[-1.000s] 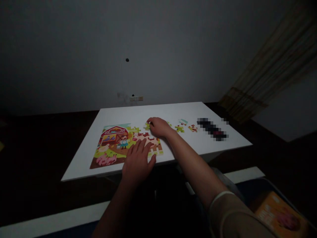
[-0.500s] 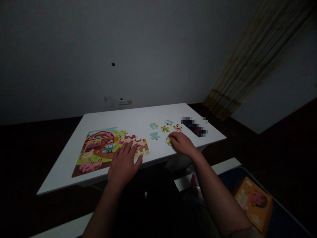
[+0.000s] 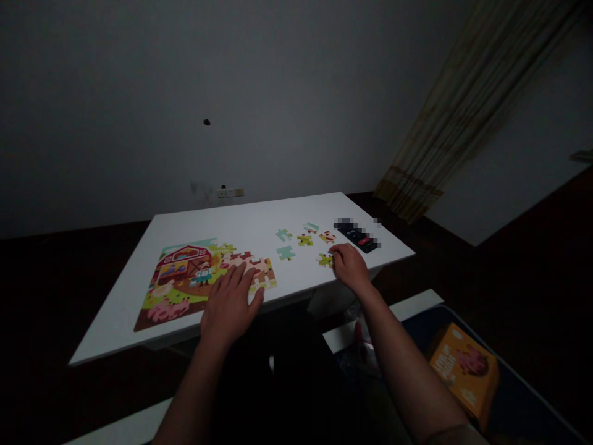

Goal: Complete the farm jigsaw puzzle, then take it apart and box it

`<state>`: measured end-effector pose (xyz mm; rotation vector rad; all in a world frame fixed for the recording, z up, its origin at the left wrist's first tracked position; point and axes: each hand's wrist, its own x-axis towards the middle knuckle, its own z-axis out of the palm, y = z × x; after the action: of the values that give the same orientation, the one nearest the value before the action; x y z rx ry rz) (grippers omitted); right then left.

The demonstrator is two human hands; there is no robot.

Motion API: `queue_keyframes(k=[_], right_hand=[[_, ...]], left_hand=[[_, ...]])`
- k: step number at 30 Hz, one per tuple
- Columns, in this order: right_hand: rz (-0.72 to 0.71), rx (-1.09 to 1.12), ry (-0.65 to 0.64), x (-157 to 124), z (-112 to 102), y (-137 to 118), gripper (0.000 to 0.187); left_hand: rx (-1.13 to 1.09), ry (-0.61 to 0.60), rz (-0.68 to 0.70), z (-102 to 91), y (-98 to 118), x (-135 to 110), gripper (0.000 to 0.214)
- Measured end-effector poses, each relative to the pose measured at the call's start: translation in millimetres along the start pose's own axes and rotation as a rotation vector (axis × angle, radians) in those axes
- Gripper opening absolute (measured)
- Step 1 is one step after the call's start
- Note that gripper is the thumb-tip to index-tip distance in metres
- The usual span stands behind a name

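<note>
While the left hand (image 3: 230, 303) sits spread flat on the farm jigsaw (image 3: 185, 278), at 9 o'clock from the right hand (image 3: 349, 267) on the white bench (image 3: 296, 216); that right hand has its fingers curled down on a loose green piece (image 3: 325, 260) – pinching or just touching, can't tell; a teal piece (image 3: 286, 252) lies just past it at 10 o'clock.

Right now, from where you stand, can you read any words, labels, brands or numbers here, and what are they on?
Nothing here can be read for certain.
Orange box: printed lettering, too small and blurred to read.
Black object: pixelated, with a red patch; nothing legible.
Wall plate: too small to tell whether it bears any marks.
Jigsaw puzzle: farm picture; no readable words.
</note>
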<state>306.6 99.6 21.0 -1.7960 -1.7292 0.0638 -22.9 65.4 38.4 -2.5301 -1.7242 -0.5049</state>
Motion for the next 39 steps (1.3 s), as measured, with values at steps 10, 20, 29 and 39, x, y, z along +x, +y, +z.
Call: queue_keyframes(k=[10,20,29,39], right_hand=[[0.055,0.009,0.013,0,-2,0,0.03],[0.048,0.008,0.008,0,-3,1,0.03],[0.035,0.097,0.009,-1,-9,4,0.035],[-0.042,0.125,0.004,0,-5,9,0.028]], left_hand=[[-0.014,-0.005,-0.015,-3.0,1,-1,0.05],[-0.01,0.005,-0.021,-4.5,2,-1,0.05],[0.009,-0.028,-0.038,-10.0,7,2,0.048],[0.049,-0.041,0.007,0.2,-1,7,0.05]])
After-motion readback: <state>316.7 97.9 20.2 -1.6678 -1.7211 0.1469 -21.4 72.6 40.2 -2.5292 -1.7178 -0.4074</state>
